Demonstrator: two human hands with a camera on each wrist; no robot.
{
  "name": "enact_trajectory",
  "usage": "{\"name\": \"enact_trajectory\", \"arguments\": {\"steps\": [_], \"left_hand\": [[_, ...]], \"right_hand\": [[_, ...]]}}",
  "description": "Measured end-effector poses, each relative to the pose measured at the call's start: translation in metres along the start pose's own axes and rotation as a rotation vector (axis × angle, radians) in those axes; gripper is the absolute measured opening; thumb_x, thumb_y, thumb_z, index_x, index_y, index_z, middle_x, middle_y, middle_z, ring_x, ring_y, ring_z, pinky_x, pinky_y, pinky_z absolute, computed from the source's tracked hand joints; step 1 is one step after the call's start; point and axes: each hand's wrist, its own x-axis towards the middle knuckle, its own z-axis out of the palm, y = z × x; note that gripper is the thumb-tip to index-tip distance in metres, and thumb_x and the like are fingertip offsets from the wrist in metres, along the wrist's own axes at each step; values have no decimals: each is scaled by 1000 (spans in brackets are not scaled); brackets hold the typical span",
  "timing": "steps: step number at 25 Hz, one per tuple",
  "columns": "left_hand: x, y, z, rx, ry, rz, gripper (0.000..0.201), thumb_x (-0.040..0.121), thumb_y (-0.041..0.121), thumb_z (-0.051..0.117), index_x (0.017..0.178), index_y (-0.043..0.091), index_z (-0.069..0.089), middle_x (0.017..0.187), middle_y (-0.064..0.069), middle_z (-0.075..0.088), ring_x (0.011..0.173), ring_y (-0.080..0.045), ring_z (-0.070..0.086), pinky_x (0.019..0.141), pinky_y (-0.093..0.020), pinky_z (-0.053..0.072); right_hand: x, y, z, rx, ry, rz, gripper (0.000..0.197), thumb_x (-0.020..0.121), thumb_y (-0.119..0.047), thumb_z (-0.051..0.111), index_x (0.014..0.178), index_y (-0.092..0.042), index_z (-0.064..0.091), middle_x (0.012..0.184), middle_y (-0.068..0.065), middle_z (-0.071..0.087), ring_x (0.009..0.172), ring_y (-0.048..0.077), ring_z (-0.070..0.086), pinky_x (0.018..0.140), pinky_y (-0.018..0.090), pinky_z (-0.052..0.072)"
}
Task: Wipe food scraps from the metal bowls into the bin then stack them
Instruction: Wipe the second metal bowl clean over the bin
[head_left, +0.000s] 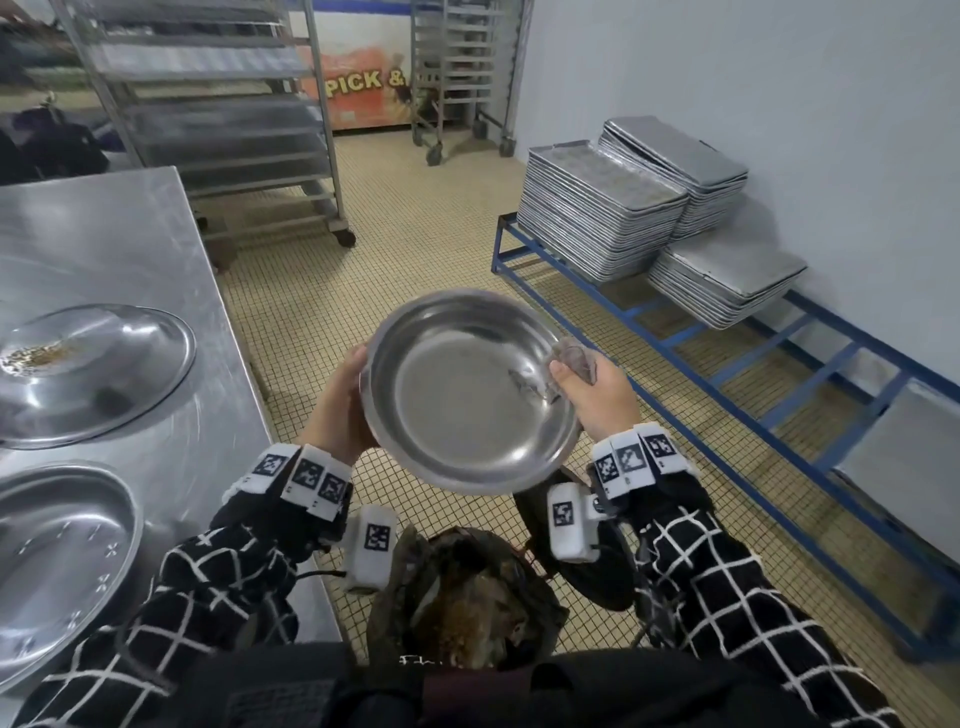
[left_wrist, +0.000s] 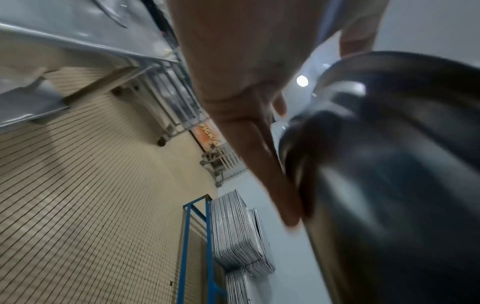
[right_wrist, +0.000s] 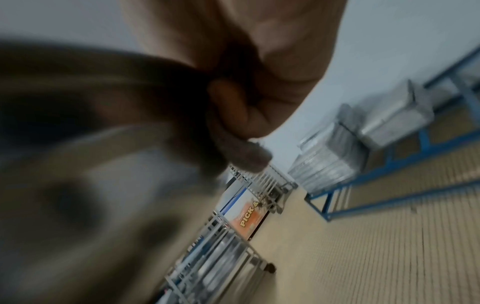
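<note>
I hold a shiny metal bowl (head_left: 457, 395) tilted toward me above a black-lined bin (head_left: 467, 603) full of brown scraps. My left hand (head_left: 343, 395) grips its left rim, thumb on the edge and fingers (left_wrist: 262, 164) stretched under the bowl's outside (left_wrist: 389, 164). My right hand (head_left: 587, 387) pinches a crumpled grey cloth (head_left: 574, 358) at the bowl's right rim; the cloth (right_wrist: 249, 158) pokes out below my curled fingers (right_wrist: 233, 107). The bowl's inside looks clean. On the steel table (head_left: 130, 223) sit a bowl with scraps (head_left: 88, 374) and a nearer bowl (head_left: 57, 566).
A blue floor rack (head_left: 753, 364) holding stacks of metal trays (head_left: 597, 223) runs along the right wall. Wheeled tray racks (head_left: 218, 119) stand beyond the table. Tiled floor lies open between table and blue rack.
</note>
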Motion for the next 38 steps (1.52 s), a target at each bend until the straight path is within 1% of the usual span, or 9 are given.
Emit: {"name": "enact_trajectory", "arguments": {"steps": [4, 7, 10, 15, 19, 22, 27, 31, 38], "left_hand": [[-7, -12, -3, 74, 153, -203, 27, 90, 29, 56, 101, 7, 65, 78, -7, 70, 76, -28, 64, 82, -44, 52], [-8, -17, 8, 109, 249, -128, 25, 97, 29, 47, 98, 11, 64, 80, -5, 70, 73, -23, 66, 80, -39, 53], [0, -12, 22, 105, 215, -85, 29, 101, 36, 36, 103, 16, 57, 84, -6, 70, 76, -21, 68, 74, -39, 57], [7, -25, 35, 443, -67, -228, 38, 95, 43, 44, 116, 12, 54, 106, -8, 68, 101, -21, 66, 90, -41, 54], [7, -21, 20, 207, -31, -163, 60, 87, 48, 53, 136, 20, 31, 116, -10, 60, 90, -29, 68, 74, -43, 58], [6, -3, 10, 181, -50, -109, 61, 84, 54, 53, 126, 10, 51, 97, -9, 66, 79, -26, 67, 68, -39, 58], [8, 3, 14, 210, 55, -126, 39, 95, 42, 45, 99, 11, 68, 81, -7, 72, 76, -24, 66, 86, -44, 49], [1, -5, 27, 281, 169, -98, 38, 98, 40, 36, 101, 13, 63, 82, -8, 70, 76, -23, 66, 73, -36, 53], [-1, -17, 42, 523, -139, -291, 27, 100, 33, 40, 109, 14, 57, 95, -7, 73, 91, -18, 70, 83, -31, 56]], "right_hand": [[-4, -2, -1, -93, -50, -47, 22, 90, -30, 60, 107, -17, 62, 94, -5, 67, 86, 9, 64, 70, 20, 48], [-14, -1, 12, -23, 84, -1, 19, 92, -32, 57, 104, -17, 56, 92, -5, 62, 80, 7, 60, 58, 15, 43], [-23, -2, 38, 95, 203, 59, 22, 94, -27, 54, 109, -12, 49, 88, -5, 56, 71, 1, 55, 43, 8, 40], [-23, -7, 43, 192, 283, 53, 21, 94, -21, 54, 111, -12, 47, 87, -7, 56, 70, 1, 56, 44, 7, 41], [-13, -5, 10, 130, 217, 15, 21, 93, -23, 56, 111, -13, 51, 92, -5, 60, 78, 5, 60, 52, 9, 43], [-10, 0, -8, 78, 71, 10, 17, 91, -28, 59, 106, -20, 56, 98, 0, 65, 86, 15, 66, 69, 27, 54], [-18, 1, -12, 13, 19, -27, 16, 92, -30, 58, 106, -22, 56, 94, -8, 63, 85, 7, 61, 62, 17, 42], [-22, -2, 4, 176, 183, -6, 23, 93, -29, 56, 113, -19, 53, 95, -10, 60, 87, 4, 60, 66, 15, 45], [-31, -2, 27, 243, 338, -21, 20, 94, -23, 54, 111, -14, 48, 87, -13, 54, 73, -5, 54, 49, 2, 39]]}}
